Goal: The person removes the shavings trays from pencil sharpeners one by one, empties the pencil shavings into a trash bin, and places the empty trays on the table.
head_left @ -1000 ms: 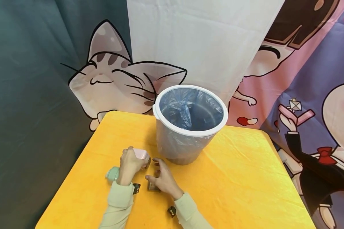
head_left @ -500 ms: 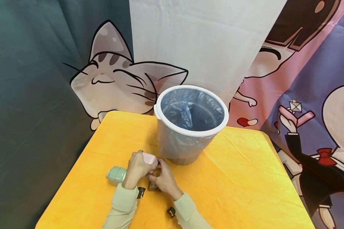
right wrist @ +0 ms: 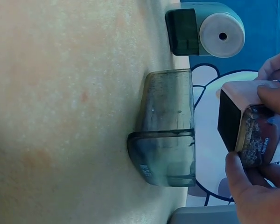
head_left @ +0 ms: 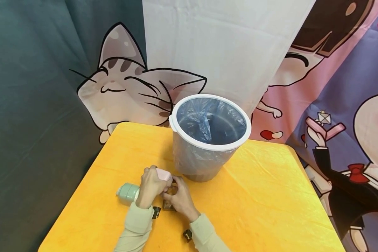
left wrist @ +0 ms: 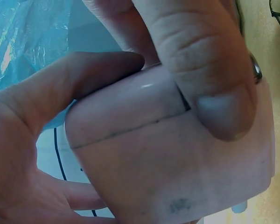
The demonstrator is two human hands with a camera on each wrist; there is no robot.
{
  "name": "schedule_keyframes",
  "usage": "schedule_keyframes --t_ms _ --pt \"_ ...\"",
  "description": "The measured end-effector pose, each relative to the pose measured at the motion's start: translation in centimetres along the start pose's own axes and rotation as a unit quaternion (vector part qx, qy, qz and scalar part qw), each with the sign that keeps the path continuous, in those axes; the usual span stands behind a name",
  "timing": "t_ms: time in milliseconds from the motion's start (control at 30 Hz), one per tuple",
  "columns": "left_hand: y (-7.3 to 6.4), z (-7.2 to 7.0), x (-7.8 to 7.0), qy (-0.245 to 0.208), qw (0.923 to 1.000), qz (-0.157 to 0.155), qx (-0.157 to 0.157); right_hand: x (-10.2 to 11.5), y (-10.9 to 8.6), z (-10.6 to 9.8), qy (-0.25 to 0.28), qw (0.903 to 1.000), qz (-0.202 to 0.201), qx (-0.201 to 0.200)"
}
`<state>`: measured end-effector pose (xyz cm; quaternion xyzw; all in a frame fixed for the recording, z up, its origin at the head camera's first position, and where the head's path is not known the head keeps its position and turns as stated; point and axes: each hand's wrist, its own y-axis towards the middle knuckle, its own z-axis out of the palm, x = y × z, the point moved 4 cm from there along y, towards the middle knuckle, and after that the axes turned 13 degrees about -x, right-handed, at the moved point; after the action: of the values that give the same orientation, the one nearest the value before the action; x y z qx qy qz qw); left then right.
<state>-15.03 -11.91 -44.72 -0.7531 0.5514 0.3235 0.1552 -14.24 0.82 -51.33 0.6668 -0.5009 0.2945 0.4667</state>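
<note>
"Gripping what?"
"Pinching a pink casing (head_left: 162, 174) between left hand (head_left: 150, 185) and right hand (head_left: 181, 200), over the yellow table (head_left: 264, 196), near the lined bin (head_left: 195, 164)."
"Any lettering?"
"Looks like 'QUALITY', sideways on the casing's dark window (right wrist: 266, 137), next line too blurred. Fainter characters, unreadable, on the clear tray (right wrist: 165, 105) nearby. Farther left, a green sharpener (head_left: 128, 193)."

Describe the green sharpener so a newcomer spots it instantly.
Start at the lined bin, then come nearer to the left hand. Just left of its wrist lies the green sharpener; its colour sets it apart from the pink sharpener being held.
</note>
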Motion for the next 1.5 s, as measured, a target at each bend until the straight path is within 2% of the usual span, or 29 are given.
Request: schedule_keyframes --t_ms 233,433,633,867,1067,1167,1500 --pt "0.4 0.3 0.2 -0.003 0.9998 -0.010 0.015 -0.2 0.1 0.1 0.034 0.9993 0.014 -0.002" --pt "0.5 0.4 0.1 -0.009 0.9999 -0.008 0.010 -0.5 0.3 0.1 0.022 0.9997 0.013 -0.005" --pt "0.5 0.7 0.3 -0.002 0.9995 -0.024 0.020 -0.6 0.3 -0.1 0.005 1.0000 0.005 0.000" --pt "0.5 0.7 0.3 -0.006 0.9997 -0.019 0.012 -0.8 0.4 0.0 0.027 0.9994 0.019 0.015" --pt "0.6 0.9 0.5 -0.010 0.9995 -0.025 0.017 -0.9 0.4 -0.1 -0.019 0.9998 -0.001 0.010" --pt "0.7 0.8 0.5 -0.010 0.9994 -0.028 0.017 -0.9 0.4 0.0 -0.024 0.9996 -0.009 0.006" --pt "1.0 0.7 0.5 -0.015 0.9996 -0.020 0.009 -1.1 0.3 0.1 0.030 0.9995 -0.007 -0.001"
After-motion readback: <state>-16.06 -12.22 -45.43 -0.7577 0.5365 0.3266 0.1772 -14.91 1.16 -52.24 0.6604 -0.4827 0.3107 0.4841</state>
